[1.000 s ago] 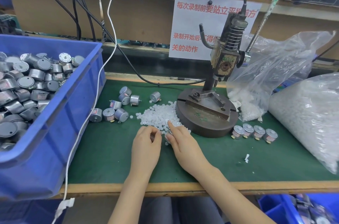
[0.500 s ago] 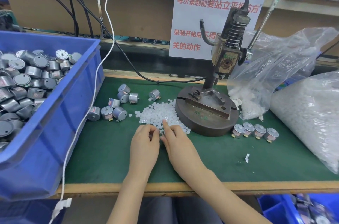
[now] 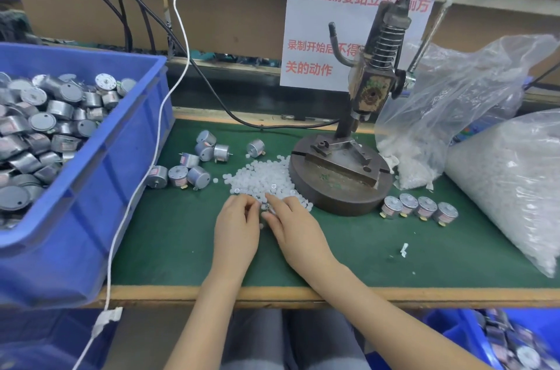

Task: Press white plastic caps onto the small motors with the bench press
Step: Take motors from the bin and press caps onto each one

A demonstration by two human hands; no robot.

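Note:
A small silver motor (image 3: 265, 207) sits between my two hands at the near edge of a heap of white plastic caps (image 3: 262, 177) on the green mat. My left hand (image 3: 238, 227) curls its fingers round the motor from the left. My right hand (image 3: 295, 230) has forefinger and thumb closed on the same motor from the right; any cap under them is hidden. The bench press (image 3: 371, 90) stands just right of the heap on its round iron base (image 3: 342, 187), with nothing on its fixture. Four motors (image 3: 419, 207) stand in a row right of the base.
A blue bin (image 3: 91, 187) full of motors fills the left side, with several loose motors (image 3: 188, 175) beside it. Two clear bags of caps (image 3: 515, 181) crowd the right. A white cable (image 3: 133, 203) hangs over the bench's front edge. Another blue bin (image 3: 515, 339) sits below right.
Both hands stayed at the near edge of the cap heap and drew closer together round the motor. The camera tipped slightly; nothing else moved.

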